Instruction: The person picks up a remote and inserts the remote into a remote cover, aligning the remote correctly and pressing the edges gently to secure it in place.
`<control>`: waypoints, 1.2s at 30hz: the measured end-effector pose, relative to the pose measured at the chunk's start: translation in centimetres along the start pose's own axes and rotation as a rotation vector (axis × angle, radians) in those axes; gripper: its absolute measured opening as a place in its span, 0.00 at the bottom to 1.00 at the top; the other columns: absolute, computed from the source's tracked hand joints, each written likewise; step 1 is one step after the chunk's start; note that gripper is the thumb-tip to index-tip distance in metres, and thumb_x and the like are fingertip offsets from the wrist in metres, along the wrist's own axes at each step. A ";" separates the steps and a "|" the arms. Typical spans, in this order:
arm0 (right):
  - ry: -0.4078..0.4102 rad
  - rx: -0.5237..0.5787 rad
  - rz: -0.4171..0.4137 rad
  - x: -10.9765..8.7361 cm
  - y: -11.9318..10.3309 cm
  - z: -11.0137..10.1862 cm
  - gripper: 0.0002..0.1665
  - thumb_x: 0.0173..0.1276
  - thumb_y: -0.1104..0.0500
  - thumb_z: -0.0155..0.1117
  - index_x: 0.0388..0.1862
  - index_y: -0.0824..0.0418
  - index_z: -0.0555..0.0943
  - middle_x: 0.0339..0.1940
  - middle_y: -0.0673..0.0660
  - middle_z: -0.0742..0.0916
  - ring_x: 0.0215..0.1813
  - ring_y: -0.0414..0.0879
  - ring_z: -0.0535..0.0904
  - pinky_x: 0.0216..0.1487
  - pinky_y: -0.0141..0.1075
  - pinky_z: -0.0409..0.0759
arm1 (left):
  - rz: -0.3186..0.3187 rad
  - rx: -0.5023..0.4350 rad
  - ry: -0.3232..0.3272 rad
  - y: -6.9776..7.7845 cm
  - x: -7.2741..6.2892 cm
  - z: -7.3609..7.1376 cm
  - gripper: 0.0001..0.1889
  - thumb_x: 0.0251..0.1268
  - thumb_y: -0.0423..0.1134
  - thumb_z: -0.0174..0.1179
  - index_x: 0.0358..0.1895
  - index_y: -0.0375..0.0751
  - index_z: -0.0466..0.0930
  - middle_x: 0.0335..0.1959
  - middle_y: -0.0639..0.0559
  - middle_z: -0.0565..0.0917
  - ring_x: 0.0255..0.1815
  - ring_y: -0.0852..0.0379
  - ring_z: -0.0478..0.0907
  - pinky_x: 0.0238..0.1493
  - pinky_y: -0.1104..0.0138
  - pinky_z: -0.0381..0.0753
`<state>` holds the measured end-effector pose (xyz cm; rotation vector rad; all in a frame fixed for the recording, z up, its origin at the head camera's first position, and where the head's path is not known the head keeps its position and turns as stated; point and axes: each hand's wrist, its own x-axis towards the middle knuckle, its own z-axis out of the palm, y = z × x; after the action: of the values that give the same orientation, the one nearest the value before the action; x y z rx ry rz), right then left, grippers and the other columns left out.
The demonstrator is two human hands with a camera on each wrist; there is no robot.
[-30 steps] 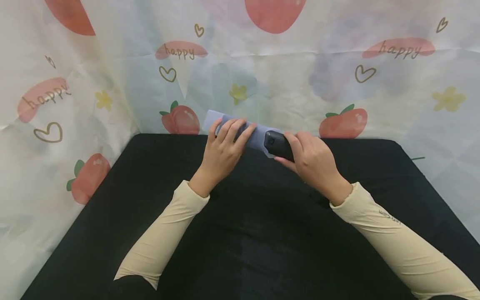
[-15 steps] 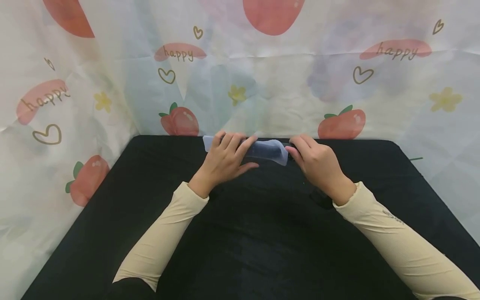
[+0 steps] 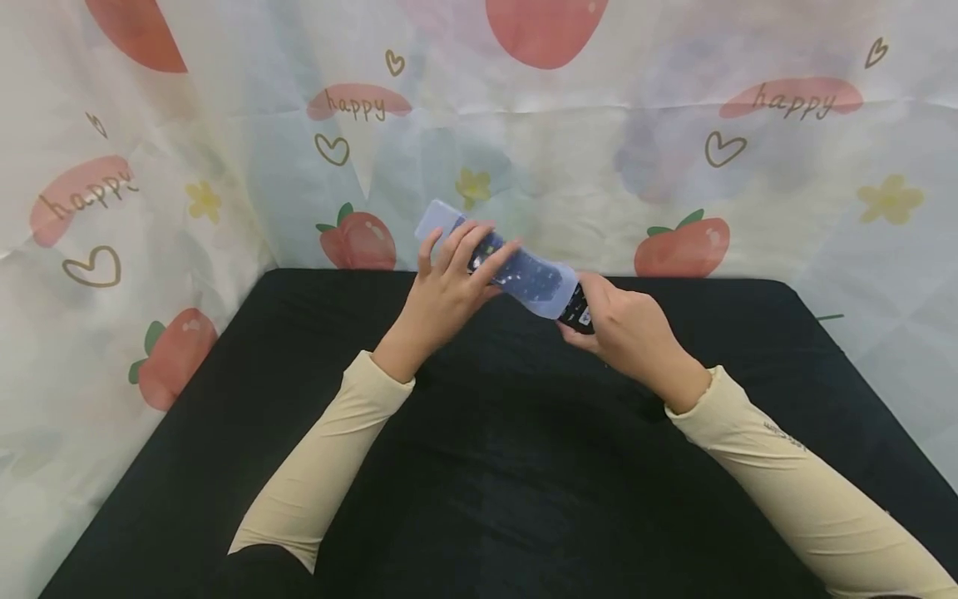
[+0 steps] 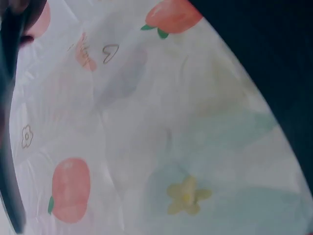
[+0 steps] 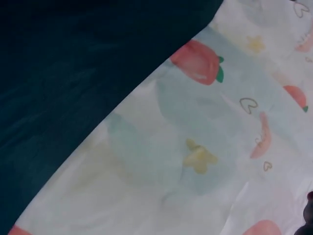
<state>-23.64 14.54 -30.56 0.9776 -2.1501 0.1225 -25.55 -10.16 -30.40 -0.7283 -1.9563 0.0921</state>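
Note:
A black remote control [image 3: 576, 311] with several buttons sits partly inside a translucent bluish sleeve-like cover [image 3: 535, 287], tilted with its left end higher. My left hand [image 3: 445, 283] grips the covered part, its fingers laid across the front. At the lower right, my right hand [image 3: 632, 329] pinches the bare end of the remote that sticks out of the cover. In the left wrist view a dark, blurred long shape [image 4: 9, 98] runs down the left edge. Only a sliver of dark fingers [image 5: 307, 215] shows in the right wrist view.
A black cloth-covered table [image 3: 494, 466] lies beneath both arms. Behind and to the left hangs a pale curtain [image 3: 554, 166] printed with fruit, flowers and hearts. Both forearms wear cream sleeves [image 3: 329, 449].
Both hands have turned the remote and its cover over: first the plain black back showed, then it lay nearly level, now the button side shows and the left end is raised.

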 end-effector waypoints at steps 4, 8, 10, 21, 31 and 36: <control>0.025 0.033 0.142 0.4 -0.8 0.1 0.34 0.48 0.52 0.74 0.45 0.74 0.71 0.23 0.63 0.82 0.18 0.50 0.77 0.16 0.40 0.74 | -0.157 0.074 0.126 1.8 0.1 0.6 0.23 0.55 0.52 0.65 0.49 0.43 0.72 0.49 0.46 0.71 0.52 0.49 0.64 0.57 0.53 0.59; 0.005 0.112 0.247 0.9 -1.9 0.2 0.35 0.52 0.50 0.72 0.48 0.74 0.72 0.25 0.63 0.83 0.19 0.50 0.77 0.18 0.41 0.74 | -0.203 0.178 0.136 3.1 0.2 1.0 0.23 0.47 0.58 0.67 0.34 0.43 0.75 0.36 0.49 0.76 0.42 0.51 0.69 0.51 0.55 0.64; -0.001 0.146 0.290 1.1 -2.5 0.3 0.35 0.53 0.49 0.71 0.48 0.74 0.72 0.26 0.63 0.83 0.21 0.50 0.77 0.19 0.41 0.75 | -0.211 0.231 0.138 3.4 0.4 1.1 0.22 0.46 0.59 0.67 0.29 0.44 0.76 0.31 0.51 0.78 0.39 0.53 0.71 0.50 0.56 0.66; 0.016 0.228 0.464 2.3 -4.0 0.2 0.32 0.58 0.47 0.67 0.46 0.73 0.73 0.24 0.62 0.81 0.21 0.53 0.76 0.20 0.43 0.73 | -0.224 0.218 0.131 4.0 0.8 1.6 0.05 0.60 0.36 0.56 0.27 0.44 0.78 0.27 0.52 0.78 0.33 0.55 0.74 0.49 0.59 0.69; -0.010 0.320 0.580 3.8 -4.7 -0.5 0.28 0.62 0.48 0.63 0.46 0.72 0.74 0.25 0.62 0.81 0.22 0.52 0.75 0.22 0.42 0.71 | -0.338 -0.377 0.165 3.7 0.9 2.2 0.06 0.56 0.26 0.51 0.23 0.35 0.69 0.22 0.46 0.66 0.21 0.54 0.60 0.25 0.65 0.63; -0.030 0.331 0.608 4.1 -4.8 -0.3 0.26 0.63 0.47 0.63 0.42 0.72 0.75 0.23 0.62 0.79 0.21 0.52 0.73 0.21 0.40 0.69 | -0.315 -0.480 0.188 4.1 0.6 2.3 0.08 0.57 0.25 0.50 0.22 0.35 0.66 0.22 0.46 0.64 0.21 0.55 0.57 0.25 0.66 0.61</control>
<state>-21.90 8.82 -28.57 0.4622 -2.4375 0.7787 -25.77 -5.94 -32.58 -0.6916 -1.9006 -0.6340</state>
